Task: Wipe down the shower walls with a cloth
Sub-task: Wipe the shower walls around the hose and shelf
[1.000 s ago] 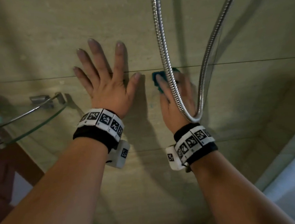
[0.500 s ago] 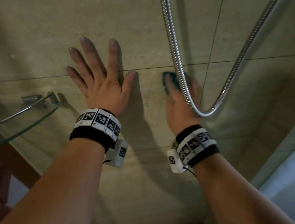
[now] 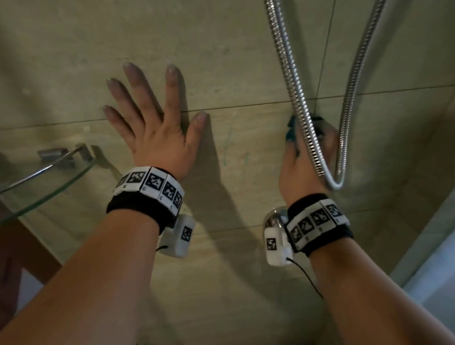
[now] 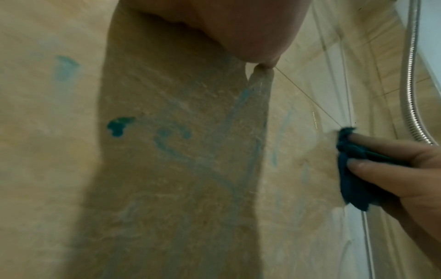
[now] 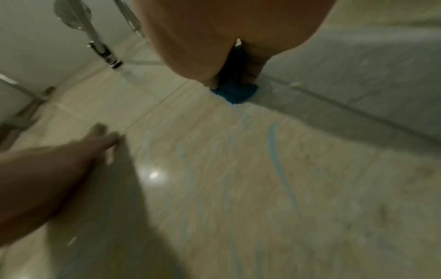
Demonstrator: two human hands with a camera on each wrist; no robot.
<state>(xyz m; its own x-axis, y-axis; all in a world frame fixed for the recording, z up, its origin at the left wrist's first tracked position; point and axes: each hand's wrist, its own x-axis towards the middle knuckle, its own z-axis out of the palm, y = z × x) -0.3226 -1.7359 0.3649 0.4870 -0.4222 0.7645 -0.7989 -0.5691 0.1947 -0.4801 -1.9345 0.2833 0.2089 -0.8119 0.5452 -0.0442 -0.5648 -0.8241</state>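
The beige tiled shower wall fills the view, with faint blue smears on the tile between my hands. My left hand lies flat on the wall, fingers spread and straight, holding nothing. My right hand presses a bunched dark blue cloth against the wall just under a grout line. In the left wrist view the cloth sits pinched between a finger and the thumb. The cloth's edge sticks out past the palm in the right wrist view.
A chrome shower hose hangs in a loop in front of my right hand and partly hides it. A glass corner shelf juts out at the left. A chrome fitting sits by my right wrist. The side wall meets this wall at the right.
My right hand has slid the cloth to the right along the wall, away from the left hand. The left hand has stayed flat in place.
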